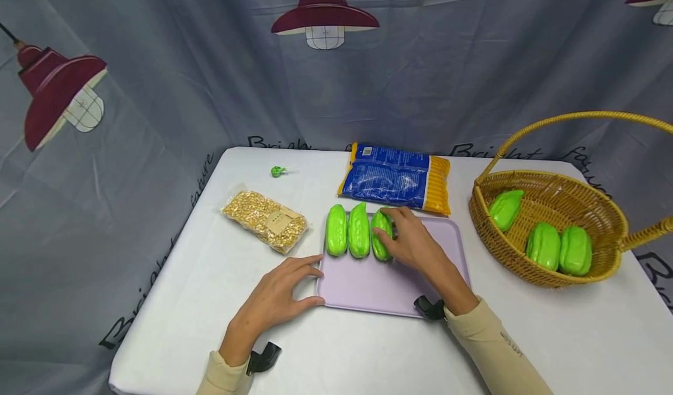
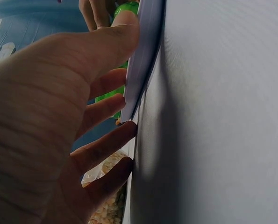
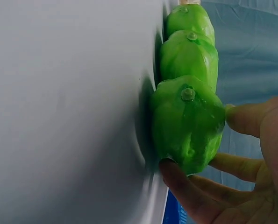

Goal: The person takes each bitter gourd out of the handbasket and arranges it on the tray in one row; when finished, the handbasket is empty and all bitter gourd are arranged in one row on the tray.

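Three glossy green, ridged vegetables like bitter gourds lie side by side along the far left part of a lilac tray (image 1: pixel 363 290). My right hand (image 1: pixel 412 240) holds the rightmost gourd (image 3: pixel 188 128), thumb on one side and fingers on the other. To its left are the middle gourd (image 1: pixel 359 231) and the left gourd (image 1: pixel 336 231). At the tray's left edge, my left hand (image 1: pixel 281 293) has its fingers and thumb spread, fingertips touching the rim. The left wrist view shows the thumb (image 2: pixel 124 35) along the tray's side.
A wicker basket (image 1: pixel 486 255) with a tall handle stands at the right, holding three more green vegetables. Behind the tray lies a blue and yellow packet (image 1: pixel 389 176). A bag of grain-like pieces (image 1: pixel 263 217) and a small green-wrapped lollipop (image 1: pixel 277 172) lie at the left.
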A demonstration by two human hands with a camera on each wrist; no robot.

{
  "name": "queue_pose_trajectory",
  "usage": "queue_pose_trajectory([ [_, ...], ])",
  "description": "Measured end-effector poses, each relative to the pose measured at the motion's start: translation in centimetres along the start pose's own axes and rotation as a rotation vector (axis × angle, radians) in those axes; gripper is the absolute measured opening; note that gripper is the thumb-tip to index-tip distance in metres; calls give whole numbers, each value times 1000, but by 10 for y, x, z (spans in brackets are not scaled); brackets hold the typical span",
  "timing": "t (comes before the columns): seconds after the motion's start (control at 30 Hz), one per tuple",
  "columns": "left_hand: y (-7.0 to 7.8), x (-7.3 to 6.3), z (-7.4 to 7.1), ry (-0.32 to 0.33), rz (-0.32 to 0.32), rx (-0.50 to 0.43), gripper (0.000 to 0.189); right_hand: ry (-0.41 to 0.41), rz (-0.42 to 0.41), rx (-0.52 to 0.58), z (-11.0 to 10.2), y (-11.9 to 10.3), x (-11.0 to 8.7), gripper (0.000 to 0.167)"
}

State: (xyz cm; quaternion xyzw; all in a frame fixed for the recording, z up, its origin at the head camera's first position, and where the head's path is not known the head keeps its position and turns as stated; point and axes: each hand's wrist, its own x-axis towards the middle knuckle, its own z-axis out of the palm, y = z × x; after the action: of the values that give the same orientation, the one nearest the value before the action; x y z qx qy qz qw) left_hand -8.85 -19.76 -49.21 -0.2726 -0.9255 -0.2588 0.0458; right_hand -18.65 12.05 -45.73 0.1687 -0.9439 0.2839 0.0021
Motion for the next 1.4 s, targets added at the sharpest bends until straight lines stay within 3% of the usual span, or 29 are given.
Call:
queue_pose_trajectory([
  [0.57,1,1,0,0,1,3,43,5,38,0,-23,8,-11,58],
  [1.0,2,-2,-1,2,-7,4,43,240,-24,-39,-64,34,-31,45],
  [1.2,2,-1,-1,7,1,3,44,321,36,-18,-87,47,-43,43],
  [1.4,2,-1,-1,10,-3,0,43,337,115,6,-106,68,-49,45],
])
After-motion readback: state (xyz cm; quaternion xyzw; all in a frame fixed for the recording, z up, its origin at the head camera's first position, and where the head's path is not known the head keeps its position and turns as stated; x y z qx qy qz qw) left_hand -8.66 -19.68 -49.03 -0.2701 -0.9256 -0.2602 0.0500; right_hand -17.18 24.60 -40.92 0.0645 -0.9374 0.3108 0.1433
